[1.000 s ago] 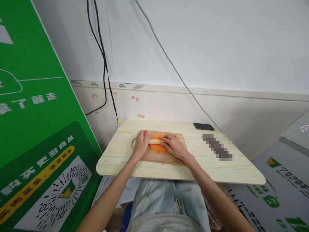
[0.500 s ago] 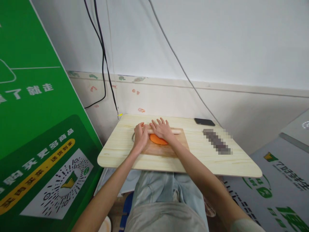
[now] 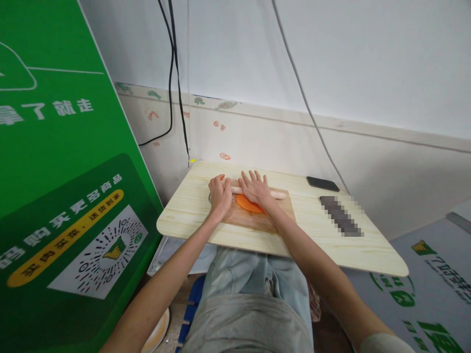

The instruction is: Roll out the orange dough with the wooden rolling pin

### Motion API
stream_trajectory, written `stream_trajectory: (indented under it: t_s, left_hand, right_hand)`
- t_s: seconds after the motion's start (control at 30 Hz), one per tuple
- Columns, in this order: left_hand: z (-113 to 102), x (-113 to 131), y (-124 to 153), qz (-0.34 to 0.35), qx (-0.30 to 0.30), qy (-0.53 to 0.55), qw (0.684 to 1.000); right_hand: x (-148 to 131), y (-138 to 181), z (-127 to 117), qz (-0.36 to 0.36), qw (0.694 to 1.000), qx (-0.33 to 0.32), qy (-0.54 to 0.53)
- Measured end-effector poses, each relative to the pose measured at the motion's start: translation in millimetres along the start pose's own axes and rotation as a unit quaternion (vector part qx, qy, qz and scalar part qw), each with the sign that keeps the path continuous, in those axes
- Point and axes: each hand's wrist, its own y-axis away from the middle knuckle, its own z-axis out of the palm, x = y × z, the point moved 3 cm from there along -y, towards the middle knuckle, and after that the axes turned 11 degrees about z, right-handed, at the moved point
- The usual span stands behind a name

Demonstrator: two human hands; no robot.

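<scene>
A flat orange piece of dough (image 3: 249, 204) lies on a brown wooden board (image 3: 257, 220) on the pale wooden table (image 3: 191, 211). A thin wooden rolling pin (image 3: 277, 194) lies across the far edge of the dough. My right hand (image 3: 255, 189) rests flat on the pin with its fingers stretched out and spread. My left hand (image 3: 220, 194) lies over the pin's left end with its fingers curled down over it. Both hands hide the middle and left part of the pin.
A black phone (image 3: 323, 184) lies at the table's far right, with a blurred dark strip (image 3: 341, 222) nearer me. A green printed panel (image 3: 62, 171) stands close on the left. Cables (image 3: 172, 73) hang down the wall behind. My legs sit under the table.
Both hands have pushed the rolling pin from the middle of the dough to its far edge. The right hand's fingers have stretched out. The camera has shifted slightly.
</scene>
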Motion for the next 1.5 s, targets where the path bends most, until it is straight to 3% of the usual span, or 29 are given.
stream_trajectory:
  t_s: [0.23,0.37,0.57,0.77,0.93,1.5]
  left_hand:
    - [0,0,1,-0.003,-0.001,-0.001,1.0]
    - [0,1,1,0.001,-0.009,-0.008,1.0]
    - [1,3,1,0.007,-0.026,-0.022,0.999]
    - [1,1,1,0.014,-0.028,-0.029,0.999]
    - [1,1,2,0.018,-0.021,-0.014,1.0]
    - [0,3,3,0.008,-0.014,-0.006,1.0]
  right_hand:
    - [-8,51,2,0.013,0.997,0.077,-0.014]
    - [-9,56,2,0.014,0.995,0.093,-0.014]
    - [-5,11,-3,0.042,0.997,0.058,-0.018]
    - [3,-40,-5,0.05,0.997,-0.033,-0.053]
    - [6,-56,-2,0.06,0.993,-0.062,-0.08]
    - [-7,15,-4,0.009,1.0,0.028,0.009]
